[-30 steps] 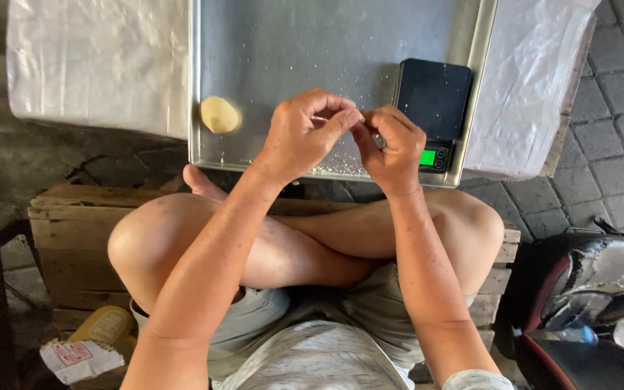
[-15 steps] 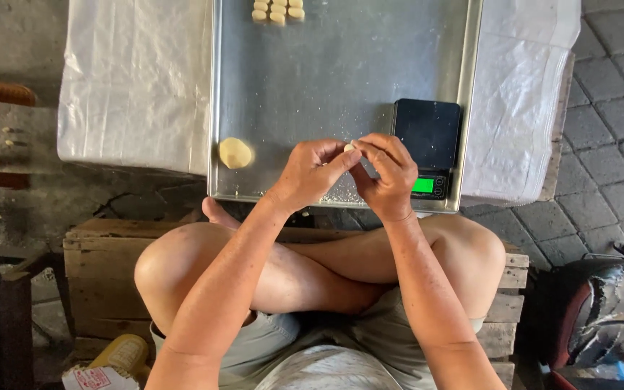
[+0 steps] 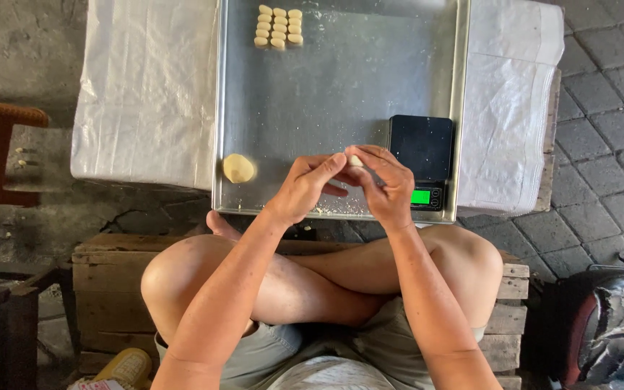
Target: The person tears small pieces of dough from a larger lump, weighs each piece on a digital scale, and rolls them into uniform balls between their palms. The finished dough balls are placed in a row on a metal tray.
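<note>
Both our grips pinch one small piece of dough (image 3: 355, 160) between them: left hand (image 3: 305, 189) and right hand (image 3: 388, 184) meet over the near edge of a metal tray (image 3: 341, 94), beside a black scale (image 3: 420, 155). A dough lump (image 3: 239, 167) sits left; shaped pieces (image 3: 277, 27) line the far corner.

I see the tray (image 3: 341, 94) lying on the counter (image 3: 146, 101), ahead of my crossed legs. Small dough pieces (image 3: 277, 27) sit in rows at the tray's far left corner. A dough lump (image 3: 239, 168) lies at its near left edge. The scale (image 3: 421, 159) sits in the near right corner. My left hand (image 3: 308, 189) and right hand (image 3: 384, 184) meet over the near edge, between lump and scale, pinching a small piece (image 3: 355, 160).
</note>
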